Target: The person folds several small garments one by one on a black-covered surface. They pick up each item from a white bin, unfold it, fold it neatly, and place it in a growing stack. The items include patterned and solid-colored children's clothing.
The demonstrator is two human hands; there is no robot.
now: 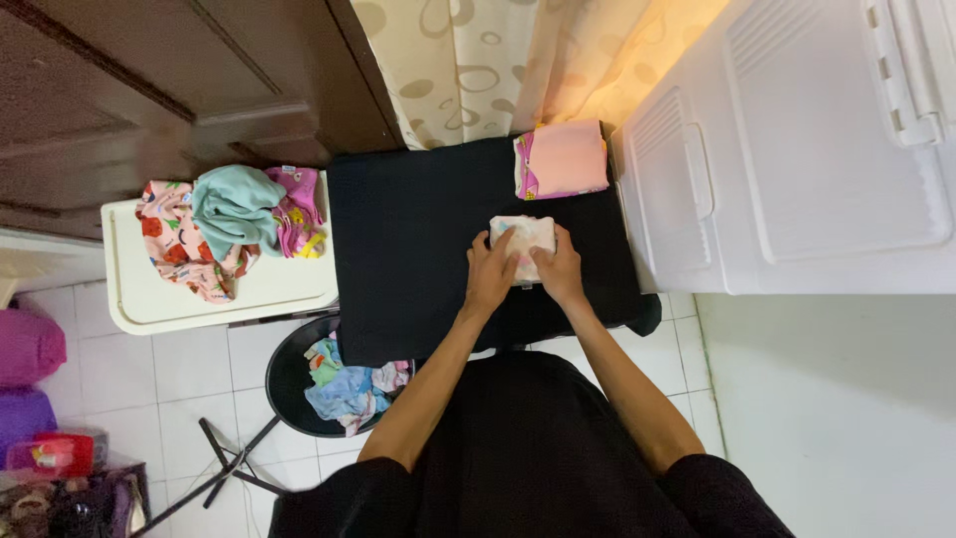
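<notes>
A white tiled floor (119, 369) runs under a dark wooden door (149, 80) and a cream curtain with ring patterns (478, 60), seen from the head camera looking straight down. In the middle stands a surface covered with a black cloth (418, 249), and to its right a large white plastic cabinet (817, 149) fills the corner.

On the black cloth, near its far right corner, lies a stack of folded garments, pink on top (563, 159). Just in front of it, apart from the stack, sits a small white folded cloth with a pale print (528, 239). The left hand (490, 274) lies flat on the left part of this cloth with its fingers spread over it, and the right hand (560, 271) presses on its right part. Both hands are side by side, close together, palms down, resting on the cloth rather than clenched around it. Bare forearms lead back to black sleeves and a black garment at the bottom of the view.

Left of the black cloth, a small white table (199, 294) carries a heap of unfolded clothes: a peach printed piece, a teal one and a bright pink one (234, 219). Below it, on the floor, a round black basket (289, 384) holds more loose clothes in blue, green and white (344, 384). At the far left edge are purple cushions (25, 379) and a small red container (50, 453).
</notes>
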